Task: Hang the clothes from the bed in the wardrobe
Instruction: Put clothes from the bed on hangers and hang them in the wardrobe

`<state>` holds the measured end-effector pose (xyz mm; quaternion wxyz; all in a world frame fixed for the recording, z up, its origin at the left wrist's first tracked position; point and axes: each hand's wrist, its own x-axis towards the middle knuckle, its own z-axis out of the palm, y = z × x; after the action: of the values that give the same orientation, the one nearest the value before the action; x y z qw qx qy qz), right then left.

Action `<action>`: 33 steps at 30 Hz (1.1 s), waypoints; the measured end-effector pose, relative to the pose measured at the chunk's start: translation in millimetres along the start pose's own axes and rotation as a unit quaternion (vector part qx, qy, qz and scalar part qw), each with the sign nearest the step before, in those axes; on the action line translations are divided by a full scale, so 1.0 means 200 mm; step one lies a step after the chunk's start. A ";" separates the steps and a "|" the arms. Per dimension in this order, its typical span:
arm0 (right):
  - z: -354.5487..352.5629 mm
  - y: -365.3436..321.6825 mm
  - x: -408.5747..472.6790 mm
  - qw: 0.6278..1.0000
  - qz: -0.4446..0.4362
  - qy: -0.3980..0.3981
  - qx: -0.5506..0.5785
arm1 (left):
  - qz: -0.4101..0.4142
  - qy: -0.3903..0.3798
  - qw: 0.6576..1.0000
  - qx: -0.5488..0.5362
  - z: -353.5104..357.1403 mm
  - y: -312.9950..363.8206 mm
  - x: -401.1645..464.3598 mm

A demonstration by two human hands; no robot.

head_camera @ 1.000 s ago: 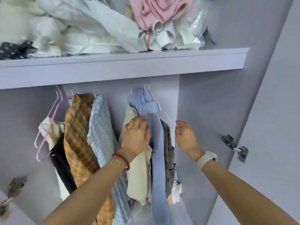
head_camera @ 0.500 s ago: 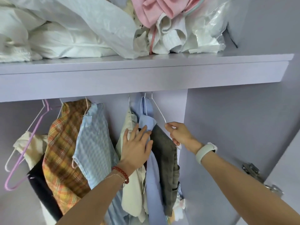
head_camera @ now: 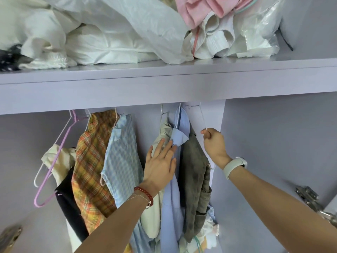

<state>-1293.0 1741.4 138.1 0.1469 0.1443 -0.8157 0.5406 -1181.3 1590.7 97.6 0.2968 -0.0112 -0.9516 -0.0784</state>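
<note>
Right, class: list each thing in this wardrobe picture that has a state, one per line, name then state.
Left hand: fingers straight, pressing the blue shirt.
Right hand: pinching the white hanger.
Grey garment: hanging.
Plaid shirt: hanging.
Pink hanger: bare, hanging.
Wardrobe door: open.

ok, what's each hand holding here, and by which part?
Right hand pinches the white wire hanger by its sloping arm. Left hand holds nothing, fingers flat against the hanging clothes.

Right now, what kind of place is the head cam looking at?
Most likely the inside of a home wardrobe: shirts on wire hangers under a lilac shelf stacked with folded bedding, and a door hinge at the right. Both hands are in among the clothes.
</note>
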 end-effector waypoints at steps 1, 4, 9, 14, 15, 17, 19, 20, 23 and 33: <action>-0.01 0.01 0.00 1.000 -0.003 0.010 0.001 | -0.002 -0.002 1.000 0.000 0.00 0.00 0.00; -0.06 0.06 -0.02 0.999 -0.001 0.031 -0.007 | -0.017 -0.029 0.999 0.024 0.03 0.01 0.01; -0.17 0.14 -0.13 0.998 0.029 0.056 -0.007 | -0.035 -0.067 0.993 0.090 0.06 0.10 0.04; -0.30 0.33 -0.37 0.997 0.037 0.047 -0.050 | 0.038 0.032 0.993 0.106 0.03 0.28 0.03; -0.34 0.36 -0.43 0.996 0.040 0.044 -0.064 | 0.069 0.062 0.993 0.079 0.03 0.32 0.03; -0.43 0.42 -0.54 0.993 0.038 0.040 -0.100 | 0.126 0.096 0.987 -0.003 0.06 0.40 0.04; -0.53 0.46 -0.66 0.989 0.034 0.033 -0.141 | 0.151 0.081 0.979 -0.113 0.10 0.49 0.05; -0.59 0.47 -0.72 0.986 0.035 0.029 -0.163 | 0.149 0.058 0.975 -0.154 0.12 0.53 0.05; -0.78 0.47 -0.94 0.976 0.037 0.038 -0.212 | 0.136 -0.025 0.971 -0.197 0.24 0.62 0.00; -1.23 0.23 -1.93 0.901 0.150 0.133 -0.384 | 0.288 -0.223 0.831 -0.420 0.33 1.14 -0.46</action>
<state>-937.9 2015.4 39.4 0.2151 -0.1201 -0.9450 0.2153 -1127.7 1827.9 24.1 0.0522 -0.4260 -0.8209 -0.3767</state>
